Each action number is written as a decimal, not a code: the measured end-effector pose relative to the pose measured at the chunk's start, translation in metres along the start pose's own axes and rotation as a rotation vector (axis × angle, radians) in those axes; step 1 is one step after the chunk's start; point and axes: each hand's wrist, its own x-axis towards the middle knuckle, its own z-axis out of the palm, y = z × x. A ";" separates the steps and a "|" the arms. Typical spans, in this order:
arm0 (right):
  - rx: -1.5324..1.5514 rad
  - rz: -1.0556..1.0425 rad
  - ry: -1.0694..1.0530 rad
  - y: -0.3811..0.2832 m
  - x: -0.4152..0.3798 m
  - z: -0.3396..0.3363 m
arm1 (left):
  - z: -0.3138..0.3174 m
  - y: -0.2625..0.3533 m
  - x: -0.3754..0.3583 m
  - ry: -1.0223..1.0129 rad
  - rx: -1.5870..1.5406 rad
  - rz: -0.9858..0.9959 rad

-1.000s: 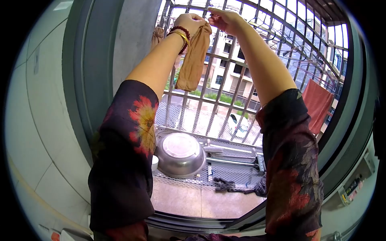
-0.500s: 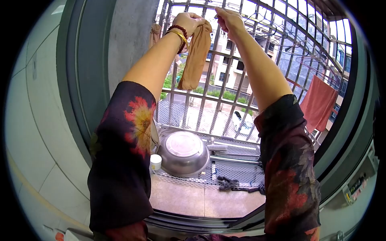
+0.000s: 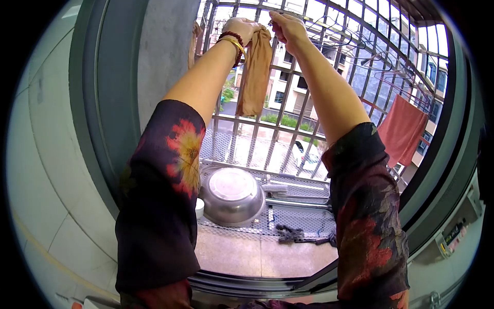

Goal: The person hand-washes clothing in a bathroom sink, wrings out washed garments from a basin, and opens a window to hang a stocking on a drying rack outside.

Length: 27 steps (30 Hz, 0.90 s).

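My left hand point(image 3: 242, 30) pinches the top of a tan cloth point(image 3: 256, 77), which hangs down in front of the window bars. Just right of it, my right hand point(image 3: 288, 30) is closed at the fingertips around something small that I cannot make out, close to the cloth's top edge. Both arms reach up and forward through the open window.
An upturned metal basin point(image 3: 234, 198) rests on the mesh shelf beside a white jar point(image 3: 199, 208). Dark fabric point(image 3: 290, 234) lies to the right. A red towel point(image 3: 404, 131) and several hangers point(image 3: 381, 61) hang at the right. Metal bars point(image 3: 280, 129) stand ahead.
My right hand has come nearer to my left hand and the cloth's top. The cloth has shifted slightly right and hangs straighter.
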 end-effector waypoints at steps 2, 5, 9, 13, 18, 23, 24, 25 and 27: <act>-0.011 0.011 0.023 -0.001 -0.007 0.006 | 0.003 -0.007 0.005 0.026 -0.023 0.013; -0.009 0.086 0.036 0.004 -0.011 0.007 | 0.008 -0.010 0.003 -0.009 -0.188 -0.016; 0.003 0.131 0.203 0.017 -0.037 0.008 | 0.010 -0.015 -0.015 0.231 0.110 0.084; -0.179 -0.113 0.720 0.083 -0.081 0.012 | 0.023 -0.016 -0.057 0.614 -0.139 0.178; -0.074 0.286 0.798 0.110 -0.245 0.077 | 0.020 0.023 -0.127 0.485 -0.677 -0.052; 0.056 0.438 0.734 0.071 -0.390 0.124 | 0.006 0.070 -0.181 0.330 0.890 0.897; 0.050 0.491 0.512 0.058 -0.416 0.118 | 0.008 0.095 -0.188 0.392 0.845 1.222; 0.047 0.548 0.411 0.028 -0.445 0.107 | 0.013 0.111 -0.203 0.473 0.771 1.539; 0.106 0.534 0.118 -0.026 -0.505 0.069 | 0.006 0.132 -0.244 0.286 0.474 1.297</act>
